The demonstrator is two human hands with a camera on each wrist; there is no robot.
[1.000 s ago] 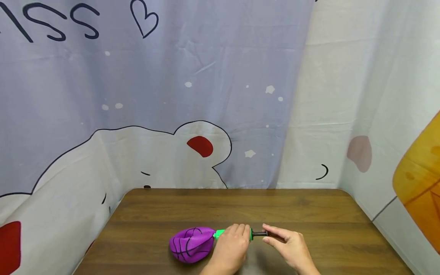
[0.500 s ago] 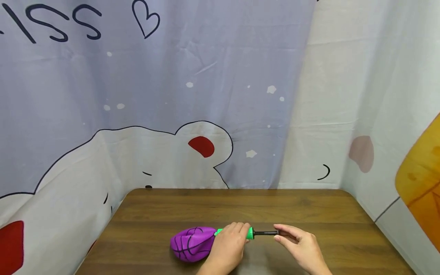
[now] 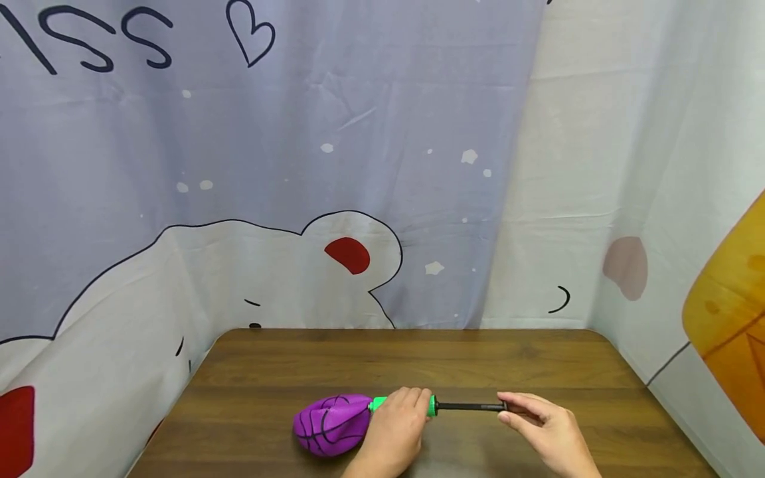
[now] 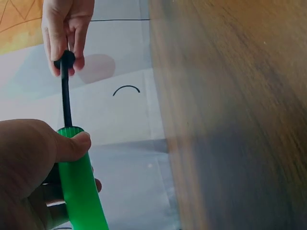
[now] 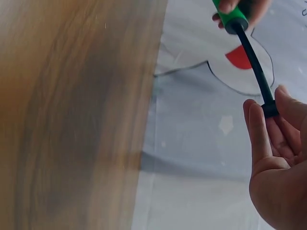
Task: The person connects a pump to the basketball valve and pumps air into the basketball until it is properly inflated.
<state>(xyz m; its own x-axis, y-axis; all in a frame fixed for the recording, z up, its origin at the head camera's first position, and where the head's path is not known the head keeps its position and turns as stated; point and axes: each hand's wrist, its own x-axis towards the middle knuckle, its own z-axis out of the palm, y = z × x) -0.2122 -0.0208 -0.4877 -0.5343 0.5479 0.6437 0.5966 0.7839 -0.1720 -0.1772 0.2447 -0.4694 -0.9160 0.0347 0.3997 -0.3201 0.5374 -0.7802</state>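
Observation:
A small hand pump with a green barrel [image 4: 82, 191] lies level above the table, and my left hand [image 3: 396, 428] grips it with the fingers wrapped around. From its right end a black plunger rod [image 3: 469, 406] sticks far out. My right hand [image 3: 546, 428] pinches the black end knob [image 5: 270, 109] between thumb and fingertips. At the pump's left end, a purple ball [image 3: 332, 425] with black basketball lines is attached; it looks partly deflated, with a dented surface. The joint between pump and ball is small and hard to make out.
The wooden table [image 3: 418, 358] has rounded back corners. Behind it hangs a printed curtain [image 3: 358, 133], and another printed cloth [image 3: 663, 299] runs along the right side.
My right hand has moved steadily to the right, drawing the black plunger rod further out of the green barrel. The left hand and the purple ball have stayed nearly in place.

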